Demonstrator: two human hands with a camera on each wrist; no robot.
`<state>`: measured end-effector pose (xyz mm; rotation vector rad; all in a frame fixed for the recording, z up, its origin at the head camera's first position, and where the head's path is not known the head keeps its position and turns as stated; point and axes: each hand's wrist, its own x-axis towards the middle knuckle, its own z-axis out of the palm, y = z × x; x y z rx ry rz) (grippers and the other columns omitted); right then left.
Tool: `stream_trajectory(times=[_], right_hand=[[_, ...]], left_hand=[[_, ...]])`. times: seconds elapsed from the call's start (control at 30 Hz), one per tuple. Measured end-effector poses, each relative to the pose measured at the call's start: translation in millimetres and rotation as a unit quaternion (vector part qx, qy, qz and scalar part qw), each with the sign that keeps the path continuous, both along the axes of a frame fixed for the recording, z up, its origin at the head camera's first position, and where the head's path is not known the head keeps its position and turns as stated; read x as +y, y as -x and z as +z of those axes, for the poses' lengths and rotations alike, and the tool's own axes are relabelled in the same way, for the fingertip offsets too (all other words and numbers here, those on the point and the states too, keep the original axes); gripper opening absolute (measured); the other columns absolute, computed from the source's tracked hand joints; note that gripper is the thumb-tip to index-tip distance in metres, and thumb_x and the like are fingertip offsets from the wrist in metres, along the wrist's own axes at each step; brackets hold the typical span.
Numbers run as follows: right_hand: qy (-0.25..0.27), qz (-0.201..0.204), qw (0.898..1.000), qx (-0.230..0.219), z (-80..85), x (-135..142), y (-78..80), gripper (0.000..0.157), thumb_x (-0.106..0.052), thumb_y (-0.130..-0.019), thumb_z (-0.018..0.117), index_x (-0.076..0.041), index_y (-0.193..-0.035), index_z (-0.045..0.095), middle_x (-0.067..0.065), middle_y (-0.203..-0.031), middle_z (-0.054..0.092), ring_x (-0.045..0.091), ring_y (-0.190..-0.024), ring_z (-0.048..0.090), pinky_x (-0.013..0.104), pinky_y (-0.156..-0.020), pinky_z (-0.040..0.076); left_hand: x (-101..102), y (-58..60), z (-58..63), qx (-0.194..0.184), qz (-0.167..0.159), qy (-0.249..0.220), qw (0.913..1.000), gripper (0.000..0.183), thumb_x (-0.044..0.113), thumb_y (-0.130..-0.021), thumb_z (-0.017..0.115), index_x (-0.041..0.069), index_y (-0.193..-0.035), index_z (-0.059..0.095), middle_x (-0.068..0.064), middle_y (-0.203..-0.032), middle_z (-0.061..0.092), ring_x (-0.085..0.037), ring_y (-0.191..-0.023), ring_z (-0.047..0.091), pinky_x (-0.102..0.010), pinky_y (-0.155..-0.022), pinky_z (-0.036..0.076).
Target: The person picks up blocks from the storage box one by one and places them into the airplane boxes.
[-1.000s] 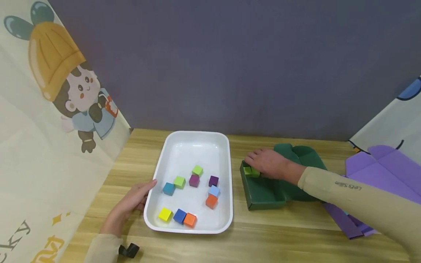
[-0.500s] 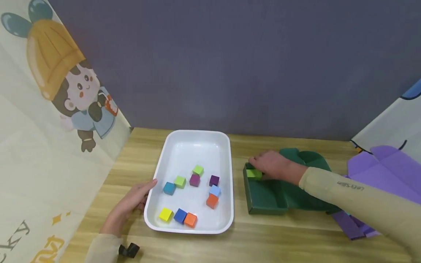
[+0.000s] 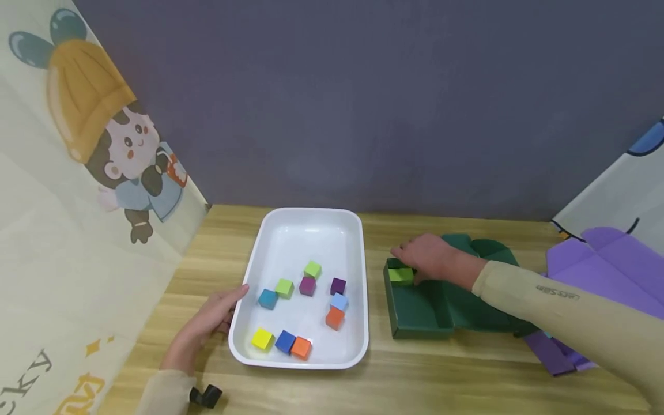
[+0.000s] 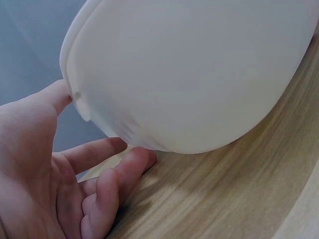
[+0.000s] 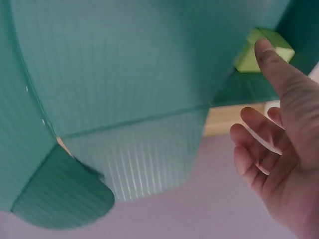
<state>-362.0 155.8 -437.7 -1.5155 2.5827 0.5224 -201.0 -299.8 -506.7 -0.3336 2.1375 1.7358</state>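
Note:
My left hand (image 3: 215,314) holds the near left side of a white tray (image 3: 361,248), thumb at the rim and fingers at the outer wall, as the left wrist view shows. In the tray lie several coloured cubes, among them a yellow one (image 3: 263,339) and a teal one (image 3: 267,298). My right hand (image 3: 427,256) is over the far end of a green box (image 3: 421,308). Its thumb touches one of two light green cubes (image 3: 402,276) that sit side by side in the far end. The other fingers are loosely bent outside the box wall (image 5: 244,89).
Behind my right forearm spreads the box's green lid (image 3: 469,305), folded out on the table (image 3: 441,380). Purple folded card (image 3: 596,271) lies at the right. A dark partition (image 3: 332,104) stands at the back, and a printed cloth (image 3: 57,248) hangs at the left.
The two light green cubes in the box, skewed and apart before, now lie lined up together. The box has shifted slightly right and nearer. My left hand stays at the tray.

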Motion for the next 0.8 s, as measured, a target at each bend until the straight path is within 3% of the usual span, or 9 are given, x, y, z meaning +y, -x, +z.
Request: stream_trajectory(times=[0.23,0.47,0.67,0.8], right_hand=[[0.087,0.024,0.995,0.04,29.7,-1.5,-6.7,0.045,-0.037,-0.076,0.083,-0.009,-0.099,0.057,0.002,-0.085,0.06,0.02,-0.071,0.059,0.034,-0.058,0.051],[0.244,-0.002,0.969,0.05,71.9,-18.8,-9.5,0.023,-0.021,-0.08,0.081,-0.011,-0.092,0.064,0.001,-0.082,0.062,0.016,-0.069,0.057,0.035,-0.059,0.051],[0.277,-0.025,0.96,-0.004,85.5,-38.7,-18.8,0.016,-0.023,-0.086,0.076,-0.013,-0.095,0.068,-0.003,-0.087,0.064,0.01,-0.069,0.056,0.03,-0.059,0.05],[0.287,-0.025,0.957,-0.015,91.0,-51.2,-24.0,0.013,-0.024,-0.087,0.074,-0.014,-0.095,0.068,-0.005,-0.086,0.064,0.009,-0.069,0.054,0.028,-0.06,0.049]], left_hand=[[0.8,-0.7,0.6,-0.003,0.009,0.003,0.9999,0.075,0.053,-0.099,0.047,-0.014,-0.134,0.045,-0.02,-0.097,0.07,-0.029,-0.08,0.07,-0.041,-0.064,0.058],[-1.9,1.9,1.0,0.001,0.003,0.011,0.9999,0.076,0.055,-0.098,0.047,-0.014,-0.13,0.049,-0.02,-0.097,0.071,-0.029,-0.08,0.07,-0.041,-0.065,0.058],[0.0,0.1,-1.7,-0.009,0.0,0.005,0.9999,0.076,0.055,-0.097,0.047,-0.013,-0.13,0.05,-0.019,-0.098,0.071,-0.028,-0.081,0.07,-0.04,-0.064,0.058],[1.6,-1.2,-1.8,-0.004,0.009,0.01,0.9999,0.078,0.056,-0.097,0.047,-0.013,-0.133,0.047,-0.019,-0.097,0.071,-0.028,-0.08,0.07,-0.04,-0.063,0.058]])
